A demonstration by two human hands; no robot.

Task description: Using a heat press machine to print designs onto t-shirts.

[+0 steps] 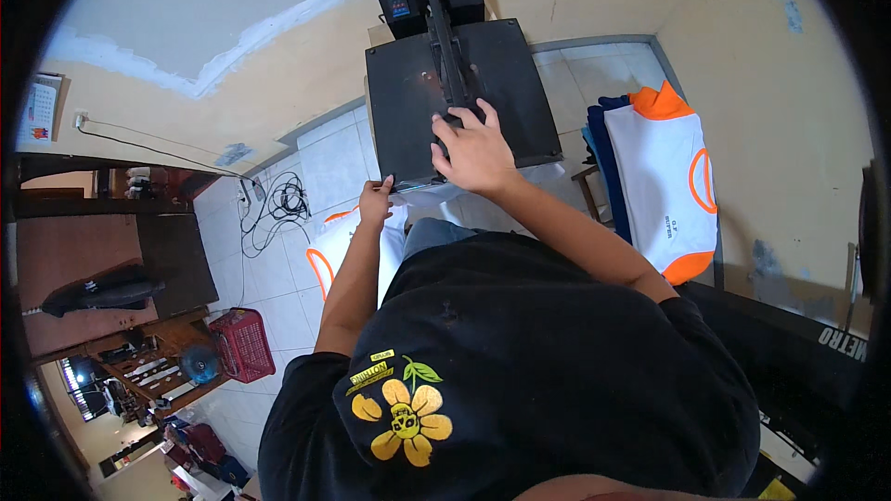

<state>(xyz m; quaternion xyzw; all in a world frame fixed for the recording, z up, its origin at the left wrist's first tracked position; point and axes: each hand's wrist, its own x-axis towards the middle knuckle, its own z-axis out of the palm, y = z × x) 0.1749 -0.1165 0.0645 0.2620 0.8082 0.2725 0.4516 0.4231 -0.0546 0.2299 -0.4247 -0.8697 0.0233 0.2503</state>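
In front of me stands a black heat press (510, 83) with its flat top plate lowered and a lever arm (445, 46) along its middle. My right hand (475, 150) is over the front of the plate, its fingers bent and spread at the lower end of the lever. At the front left corner of the press is my left hand (376, 199), with fingers drawn together by the edge. What they pinch, if anything, is hidden. White cloth (427, 195) sticks out beneath the front edge of the press.
White-and-orange shirts (664, 186) lie stacked with dark blue cloth on the right. More white-and-orange fabric (320, 260) is at lower left. A coiled black cable (288, 197) lies on the tiled floor near a red basket (246, 345). Walls stand behind the press and at right.
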